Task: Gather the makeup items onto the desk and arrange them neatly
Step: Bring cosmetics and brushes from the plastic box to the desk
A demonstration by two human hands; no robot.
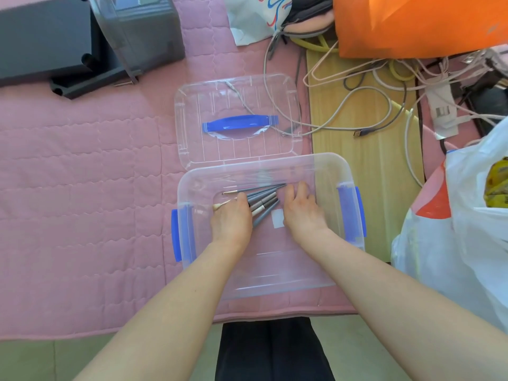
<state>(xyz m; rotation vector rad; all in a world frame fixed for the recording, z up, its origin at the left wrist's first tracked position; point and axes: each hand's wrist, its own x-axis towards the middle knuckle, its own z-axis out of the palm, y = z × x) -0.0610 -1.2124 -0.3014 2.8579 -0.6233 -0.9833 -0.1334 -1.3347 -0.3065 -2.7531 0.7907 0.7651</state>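
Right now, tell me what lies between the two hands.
Head view: grey makeup brushes lie between the left hand and right hand, inside the clear box.

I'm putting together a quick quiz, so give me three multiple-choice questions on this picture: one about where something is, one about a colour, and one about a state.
1. Where does the lid lie relative to the box?
A. beyond it, away from the person
B. to its left
C. under it

2. What colour is the lid's handle?
A. red
B. blue
C. green

3. What state is the box in?
A. latched shut
B. upside down
C. open

Answers:
1 A: the lid lies flat on the mat, just past the box's far rim.
2 B: the handle is plainly blue.
3 C: the left hand and right hand reach inside it onto the brushes.
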